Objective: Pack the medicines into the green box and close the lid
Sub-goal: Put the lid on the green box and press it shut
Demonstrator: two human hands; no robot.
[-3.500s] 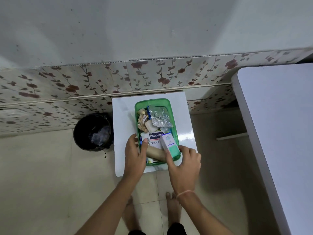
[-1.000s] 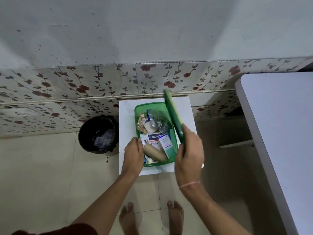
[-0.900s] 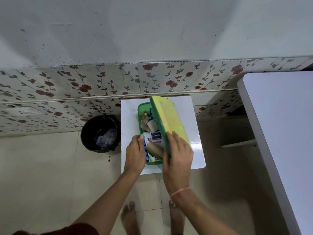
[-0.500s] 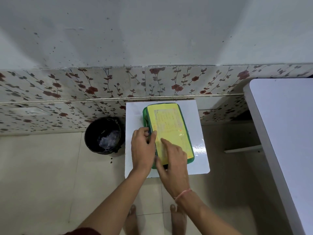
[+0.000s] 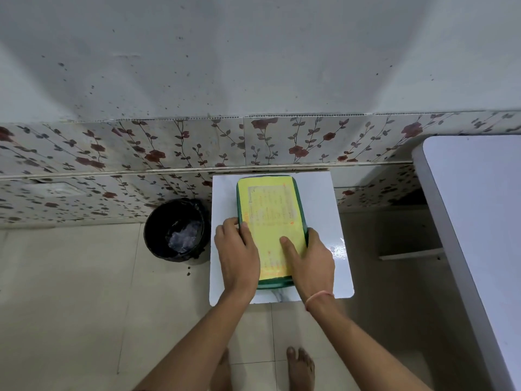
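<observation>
Lowered lid point(image 5: 269, 210) now on green box point(image 5: 275, 283), white table point(image 5: 318, 198), black bin point(image 5: 176, 230) beside

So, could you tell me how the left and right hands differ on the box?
On the box, the left hand clasps the left edge, the right hand the right. The right thumb lies across the lid; the left thumb sits at its rim. Both grip it.

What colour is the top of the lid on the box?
The lid is yellow with faint print, edged dark green; the head view shows it.
</observation>
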